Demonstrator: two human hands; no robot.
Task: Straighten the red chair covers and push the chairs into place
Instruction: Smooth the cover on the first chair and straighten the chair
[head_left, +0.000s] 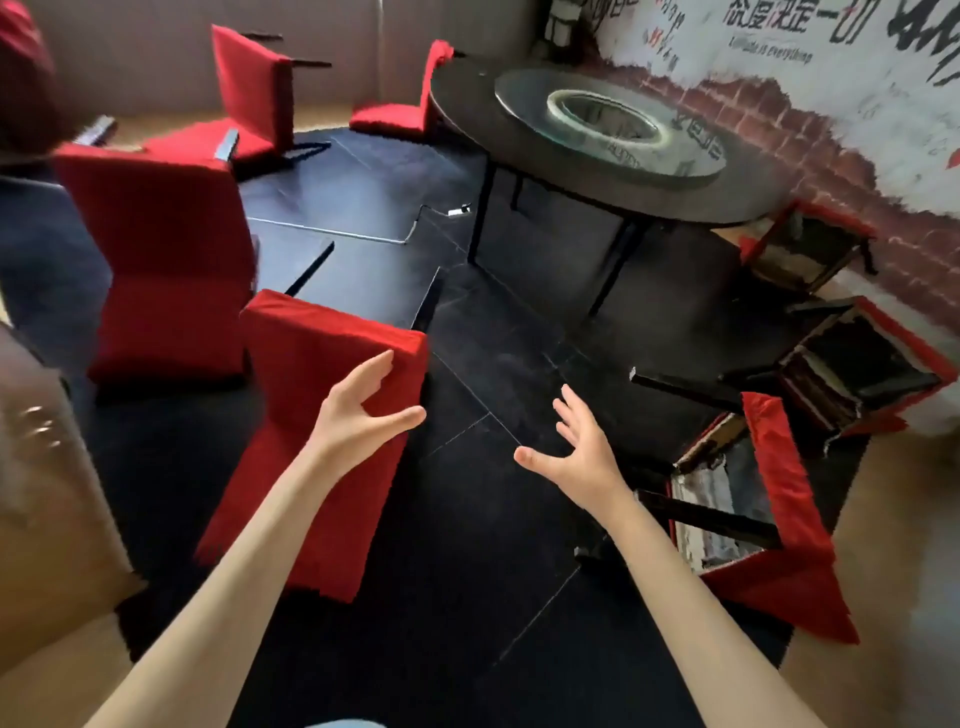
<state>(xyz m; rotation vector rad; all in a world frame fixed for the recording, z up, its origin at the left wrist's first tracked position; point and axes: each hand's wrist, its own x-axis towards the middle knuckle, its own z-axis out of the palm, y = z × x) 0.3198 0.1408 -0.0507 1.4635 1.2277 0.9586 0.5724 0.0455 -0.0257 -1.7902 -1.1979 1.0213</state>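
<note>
A red-covered chair stands just in front of me, its back toward me. My left hand is open, fingers spread over the top right corner of its backrest, touching or nearly touching the cover. My right hand is open in the air above the dark floor, holding nothing. Another covered chair stands to the left. Two more red chairs, one at the back and one by the round table, stand further off. On the right, three chairs lie tipped over, the nearest with its red cover bunched and its underside showing.
The round dark table carries a glass turntable. A cable lies on the black floor under it. A painted brick wall runs along the right. A brown box-like surface is at my left. Open floor lies between my hands and the table.
</note>
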